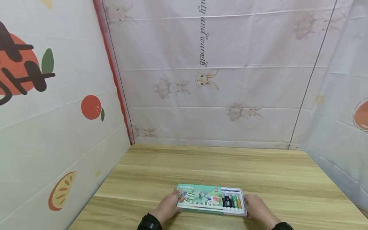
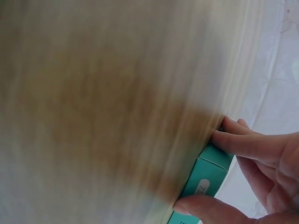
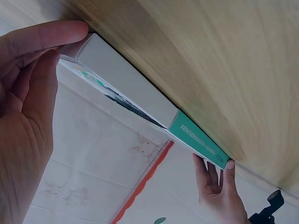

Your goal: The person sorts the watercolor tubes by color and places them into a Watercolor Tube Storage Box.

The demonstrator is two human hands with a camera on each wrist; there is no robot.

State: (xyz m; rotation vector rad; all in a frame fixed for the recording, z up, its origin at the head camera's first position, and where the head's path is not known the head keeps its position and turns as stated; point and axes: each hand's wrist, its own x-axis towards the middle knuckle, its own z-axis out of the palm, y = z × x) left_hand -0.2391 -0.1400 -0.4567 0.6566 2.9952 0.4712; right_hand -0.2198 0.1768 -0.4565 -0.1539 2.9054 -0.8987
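A flat paint box lies low over the tabletop, a green printed cardboard sleeve point(image 1: 199, 196) with its white inner tray point(image 1: 243, 209) drawn partly out to the right. Several small paint tubes point(image 1: 232, 202), black, green and orange, show in the tray, with a slim brush-like stick point(image 1: 231, 190) along the far side. My left hand point(image 1: 167, 206) grips the sleeve's left end; in the left wrist view thumb and fingers span that green end point(image 2: 210, 170). At the opposite side my right hand point(image 1: 260, 209) pinches the tray's right end, thumb and forefinger at its corner in the right wrist view.
The wood-grain table point(image 1: 218, 163) extends behind and on both sides of the box. A fruit-printed cloth point(image 1: 72, 143) hangs along the left, a rabbit-printed one point(image 1: 178, 121) at the back, and another pale cloth point(image 1: 339, 134) on the right.
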